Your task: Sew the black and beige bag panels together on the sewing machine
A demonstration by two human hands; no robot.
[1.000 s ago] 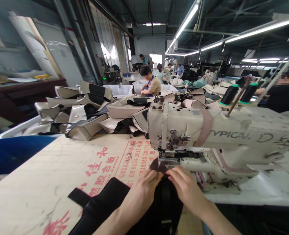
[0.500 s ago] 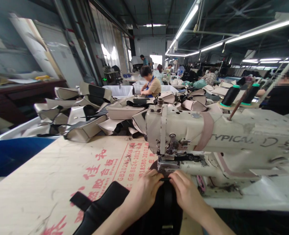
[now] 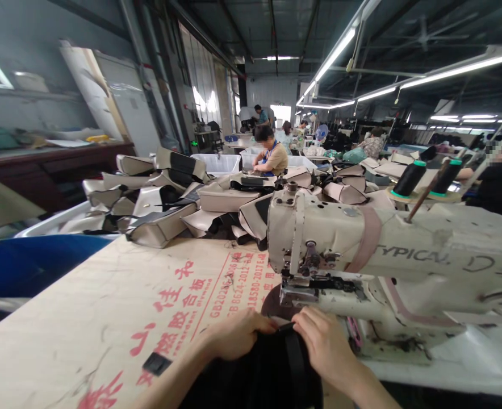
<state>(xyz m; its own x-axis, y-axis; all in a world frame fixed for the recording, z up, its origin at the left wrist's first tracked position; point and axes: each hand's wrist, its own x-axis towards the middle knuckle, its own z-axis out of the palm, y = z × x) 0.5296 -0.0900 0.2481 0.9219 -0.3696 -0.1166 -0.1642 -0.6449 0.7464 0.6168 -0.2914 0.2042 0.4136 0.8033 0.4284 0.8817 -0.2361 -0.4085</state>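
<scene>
Between my hands, below the sewing machine (image 3: 336, 244), hangs a black bag (image 3: 272, 369), its lower part cut off by the picture's bottom edge. Its top edge is pinched in the fingers of my left hand (image 3: 240, 335), with a narrow pale patch showing beside the fingertips. My right hand (image 3: 321, 341) grips the same edge just to the right, closer to the machine's arm. A short black tab (image 3: 156, 363) sticks out past my left forearm. The bag's edge is in front of the needle area, apart from it.
A plywood board (image 3: 118, 307) with red print lies to the left. Beige and black bags (image 3: 161, 224) are heaped behind it. Black thread cones (image 3: 409, 179) stand behind the machine. A blue container (image 3: 42, 261) is at the left, and a co-worker (image 3: 274, 156) sits beyond the heap.
The bag and my hands have come slightly down, away from the machine. My left hand has shifted left, and the black flap is now mostly hidden behind that forearm. The view has turned left.
</scene>
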